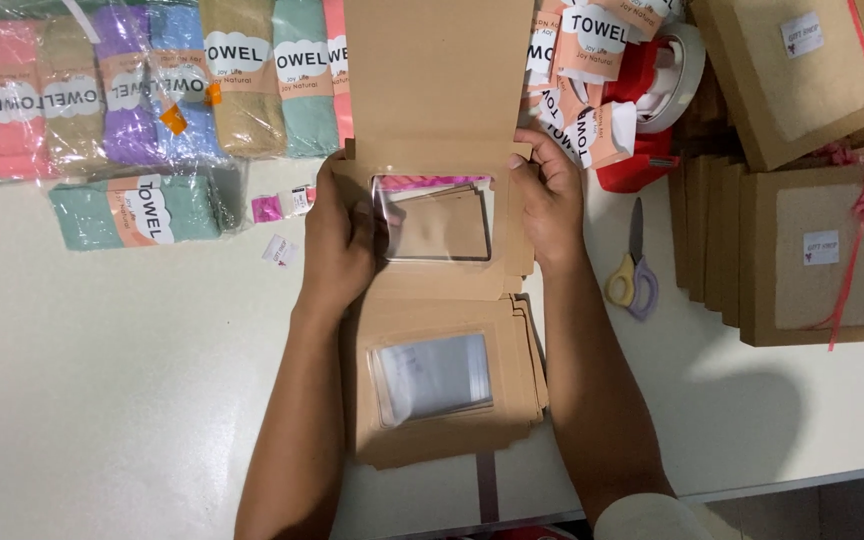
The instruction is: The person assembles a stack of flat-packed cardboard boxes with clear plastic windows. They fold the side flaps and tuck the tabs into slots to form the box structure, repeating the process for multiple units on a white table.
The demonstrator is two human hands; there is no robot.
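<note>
Seen from above, over a pale desk [102, 400]. Nearest, between two forearms, a stack of flat brown window boxes [447, 385], squared up and close to the body, apparently for easy taking from the top. Just beyond, one partly folded brown box [439, 215] with a clear window, its flap standing up and away, resting on the far edge of the stack. Left hand [337, 245] pressed against the box's left side, grip closed on that edge; right hand [549, 200] at the right side, fingers curled over the top corner, grip closed on it, likely steadying both walls at once. To the right, yellow and lilac scissors [633, 278] lying near the wrist, then finished boxes tied with pink ribbon [817, 255], stood and stacked clear of the working spot. Farther off, a red tape dispenser [652, 110] and loose paper towel bands [587, 60]. Far left, rolled towels in pastel colours [152, 90], wrapped in plastic, lined up in a row.
</note>
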